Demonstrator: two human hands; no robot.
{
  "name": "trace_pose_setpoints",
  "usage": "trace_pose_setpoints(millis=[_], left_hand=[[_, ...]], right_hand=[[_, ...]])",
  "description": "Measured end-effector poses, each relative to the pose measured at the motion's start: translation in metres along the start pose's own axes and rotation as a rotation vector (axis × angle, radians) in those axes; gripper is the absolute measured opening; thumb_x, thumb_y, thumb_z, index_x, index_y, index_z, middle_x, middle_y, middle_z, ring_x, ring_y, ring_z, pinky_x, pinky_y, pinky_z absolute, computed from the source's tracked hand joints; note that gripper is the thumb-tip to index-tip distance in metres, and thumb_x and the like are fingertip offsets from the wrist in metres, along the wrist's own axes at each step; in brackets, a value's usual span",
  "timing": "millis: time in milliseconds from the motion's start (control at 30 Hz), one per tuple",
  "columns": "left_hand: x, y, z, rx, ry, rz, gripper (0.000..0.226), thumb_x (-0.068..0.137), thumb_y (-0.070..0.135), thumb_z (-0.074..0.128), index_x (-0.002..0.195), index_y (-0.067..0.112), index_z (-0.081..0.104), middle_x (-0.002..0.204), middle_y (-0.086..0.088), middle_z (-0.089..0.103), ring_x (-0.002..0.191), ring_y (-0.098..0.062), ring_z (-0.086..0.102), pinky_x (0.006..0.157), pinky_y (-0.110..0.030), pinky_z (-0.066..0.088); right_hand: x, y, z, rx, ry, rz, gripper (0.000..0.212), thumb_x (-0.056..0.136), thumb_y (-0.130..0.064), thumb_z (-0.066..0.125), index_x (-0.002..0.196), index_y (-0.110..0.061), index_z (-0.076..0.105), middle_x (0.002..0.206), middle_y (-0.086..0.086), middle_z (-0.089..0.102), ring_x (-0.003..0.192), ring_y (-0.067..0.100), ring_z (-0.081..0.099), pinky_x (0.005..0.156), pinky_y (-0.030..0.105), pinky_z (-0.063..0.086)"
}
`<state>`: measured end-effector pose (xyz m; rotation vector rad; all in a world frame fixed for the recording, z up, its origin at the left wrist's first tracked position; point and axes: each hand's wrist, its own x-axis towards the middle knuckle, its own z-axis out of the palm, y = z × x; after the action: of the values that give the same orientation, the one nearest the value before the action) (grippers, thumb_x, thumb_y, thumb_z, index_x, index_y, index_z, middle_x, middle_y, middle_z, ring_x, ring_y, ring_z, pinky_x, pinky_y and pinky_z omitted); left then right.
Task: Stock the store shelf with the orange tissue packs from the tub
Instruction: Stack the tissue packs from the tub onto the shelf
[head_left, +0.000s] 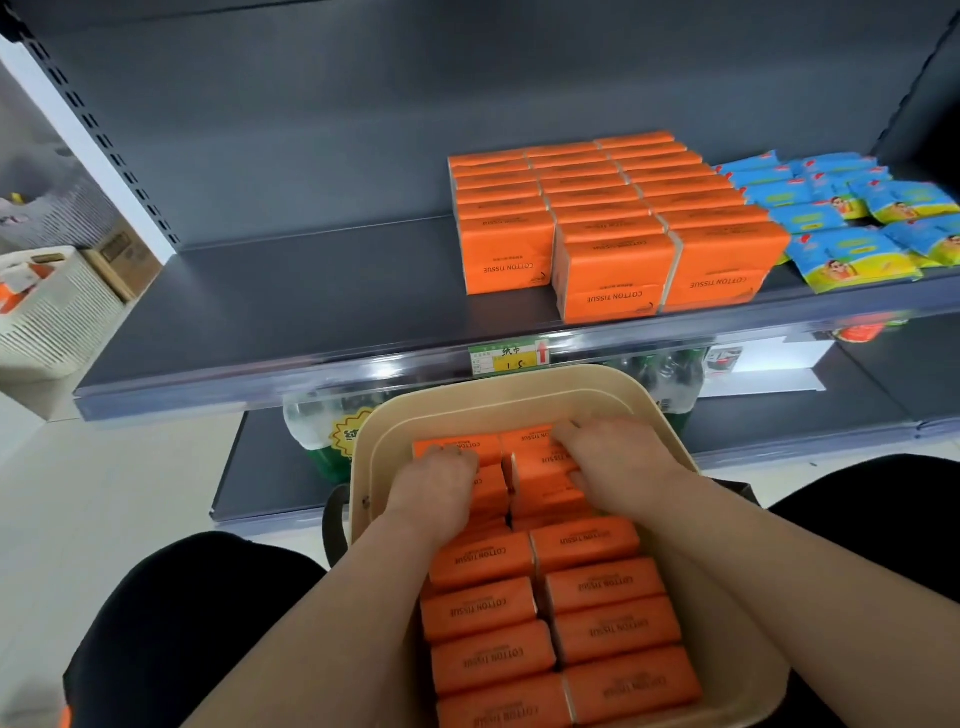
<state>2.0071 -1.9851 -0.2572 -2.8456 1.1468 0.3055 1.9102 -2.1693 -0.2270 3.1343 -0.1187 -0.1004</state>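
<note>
Shelf (270, 312) left half free; orange tissue stacks (613, 228) and blue packs (852, 228) block right side.

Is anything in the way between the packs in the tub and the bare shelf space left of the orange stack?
Nothing visible. The left hand and right hand grip tissue packs in the tub, and the shelf left of the orange stack is bare.

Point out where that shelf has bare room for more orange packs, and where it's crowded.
Bare: the grey shelf left of the orange stack, all the way across to the slotted upright. Crowded: right of the stack, where blue packets lie right up against it. The tub is full too, with the left hand and right hand gripping packs inside.
</note>
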Motion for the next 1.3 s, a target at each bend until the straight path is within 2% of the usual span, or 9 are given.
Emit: trace_pose_setpoints(millis=[100,233,400,567,667,833,967,1100,1300], left_hand=[[0.003,0.002,0.0,0.045,0.016,-0.034,0.027,0.09,0.012,0.05,0.116,0.019,0.051,0.116,-0.003,0.057,0.109,-0.024,0.053,0.08,-0.037,0.049],[0.004,0.003,0.004,0.117,0.017,-0.06,0.028,0.091,0.01,0.046,0.117,0.018,0.051,0.116,-0.004,0.058,0.109,-0.024,0.053,0.078,-0.037,0.05],[0.001,0.004,0.012,0.186,-0.006,-0.069,0.023,0.093,0.016,0.047,0.114,0.02,0.055,0.119,-0.004,0.053,0.113,-0.022,0.048,0.081,-0.035,0.048],[-0.001,0.005,0.013,0.169,-0.008,-0.063,0.025,0.09,0.022,0.05,0.114,0.022,0.053,0.118,-0.001,0.054,0.114,-0.023,0.045,0.083,-0.037,0.048],[-0.006,0.008,0.003,0.087,0.009,-0.077,0.028,0.088,0.025,0.05,0.116,0.021,0.048,0.116,-0.002,0.058,0.11,-0.023,0.051,0.082,-0.037,0.049],[-0.012,0.006,-0.037,-0.036,0.214,-0.056,0.025,0.089,0.029,0.05,0.112,0.021,0.046,0.1,0.0,0.064,0.09,-0.02,0.061,0.069,-0.032,0.049],[-0.005,0.007,-0.09,-0.13,0.308,-0.061,0.03,0.087,0.027,0.054,0.115,0.019,0.049,0.106,-0.006,0.064,0.101,-0.027,0.059,0.076,-0.038,0.05],[0.011,0.015,-0.146,-0.092,0.434,-0.057,0.032,0.087,0.023,0.055,0.117,0.017,0.049,0.105,-0.007,0.062,0.101,-0.029,0.057,0.072,-0.037,0.045],[0.061,0.012,-0.18,-0.051,0.423,-0.136,0.035,0.089,0.026,0.056,0.122,0.016,0.049,0.113,-0.011,0.062,0.107,-0.032,0.055,0.078,-0.039,0.046]], right_hand=[[-0.012,0.003,-0.018,-0.024,0.06,-0.056,0.037,0.086,-0.022,0.053,0.123,-0.026,0.048,0.109,-0.001,0.057,0.101,0.022,0.055,0.081,0.034,0.044],[-0.027,0.007,-0.028,-0.033,0.046,-0.07,0.035,0.086,-0.017,0.052,0.12,-0.025,0.049,0.109,-0.001,0.056,0.098,0.021,0.053,0.072,0.03,0.038],[-0.034,0.014,-0.016,0.085,-0.097,0.016,0.033,0.087,-0.016,0.049,0.119,-0.023,0.05,0.111,-0.001,0.058,0.099,0.021,0.057,0.069,0.03,0.041],[-0.026,0.015,-0.005,0.105,-0.058,0.02,0.033,0.087,-0.015,0.05,0.119,-0.022,0.05,0.106,0.001,0.06,0.093,0.023,0.059,0.075,0.035,0.049],[-0.024,0.016,-0.012,0.102,-0.031,0.022,0.031,0.086,-0.013,0.051,0.116,-0.022,0.052,0.107,0.0,0.06,0.096,0.02,0.056,0.066,0.028,0.038],[-0.027,0.014,-0.041,0.065,0.11,-0.013,0.033,0.086,-0.013,0.05,0.117,-0.023,0.053,0.111,-0.001,0.057,0.106,0.021,0.053,0.079,0.033,0.043],[-0.023,0.027,-0.07,0.008,0.175,-0.032,0.031,0.087,-0.014,0.048,0.116,-0.023,0.052,0.111,-0.001,0.056,0.11,0.022,0.052,0.082,0.034,0.041],[-0.012,0.039,-0.078,-0.075,0.226,-0.079,0.033,0.088,-0.015,0.048,0.12,-0.023,0.051,0.114,-0.002,0.057,0.109,0.022,0.053,0.084,0.034,0.042],[0.0,0.039,-0.073,0.144,0.192,-0.037,0.043,0.089,-0.029,0.059,0.13,-0.026,0.047,0.125,-0.003,0.054,0.118,0.02,0.049,0.091,0.034,0.043]])
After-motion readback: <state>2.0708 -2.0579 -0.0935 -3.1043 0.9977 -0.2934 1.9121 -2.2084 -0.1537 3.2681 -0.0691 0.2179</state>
